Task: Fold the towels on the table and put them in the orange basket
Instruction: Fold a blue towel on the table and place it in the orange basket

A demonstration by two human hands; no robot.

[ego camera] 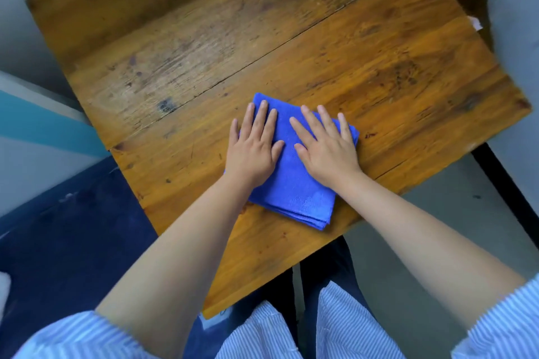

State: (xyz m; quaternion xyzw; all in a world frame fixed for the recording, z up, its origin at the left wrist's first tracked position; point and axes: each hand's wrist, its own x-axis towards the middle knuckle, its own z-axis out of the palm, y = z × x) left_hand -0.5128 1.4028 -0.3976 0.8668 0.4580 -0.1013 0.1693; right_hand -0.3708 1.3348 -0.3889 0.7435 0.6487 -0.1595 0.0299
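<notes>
A blue towel is lying folded into a small, thick square near the front edge of the wooden table, its stacked layers showing along the nearest corner. Both hands are resting flat on top of it: the left hand is pressing the left side, its outer fingers reaching just past the cloth's edge onto the wood, and the right hand is pressing the right side. Neither grip is closing on anything; the fingers are lying straight and spread, palms down. The cloth is looking soft, light and limp, likely a plush microfibre, so it is probably going to slump and spring open if lifted by one corner. Taking hold along the layered edges, with fingers sliding under the stack and thumbs on top, is looking like the safest way to keep the fold together. Striped sleeves are showing at the bottom of the view. The orange basket is not appearing anywhere in this view, so the carrying direction is not something that can be told.
</notes>
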